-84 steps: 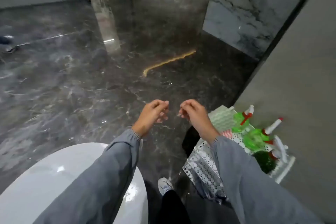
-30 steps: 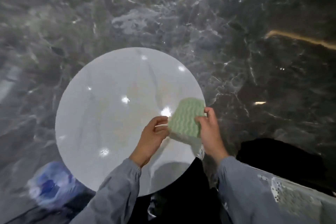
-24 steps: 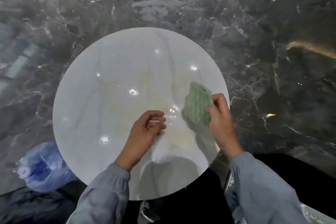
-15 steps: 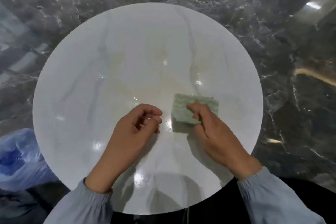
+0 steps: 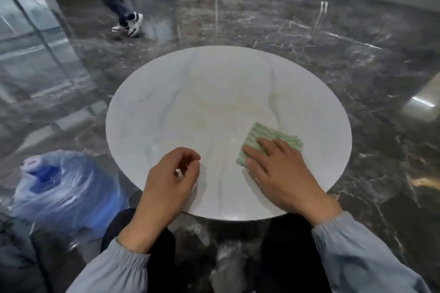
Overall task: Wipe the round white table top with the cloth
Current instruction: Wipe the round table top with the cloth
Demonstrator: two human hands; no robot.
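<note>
The round white table top [image 5: 202, 93] with faint grey veins and a pale yellowish stain near its middle fills the centre of the head view. A green wavy-striped cloth [image 5: 266, 137] lies flat on its right near part. My right hand [image 5: 278, 171] presses on the cloth with straight, spread fingers and covers its near half. My left hand [image 5: 170, 181] hovers over the near edge of the table, to the left of the cloth, with fingers loosely curled and nothing in them.
A blue water jug [image 5: 62, 185] lies on the dark marble floor at the near left of the table. A person's legs and sneakers [image 5: 127, 24] are on the floor beyond the table at the far left. Glass panels stand at the left.
My right hand laid the cloth flat on the table and now presses it with straight fingers. The left hand let go of the cloth and hangs loosely curled. The view tilted up.
</note>
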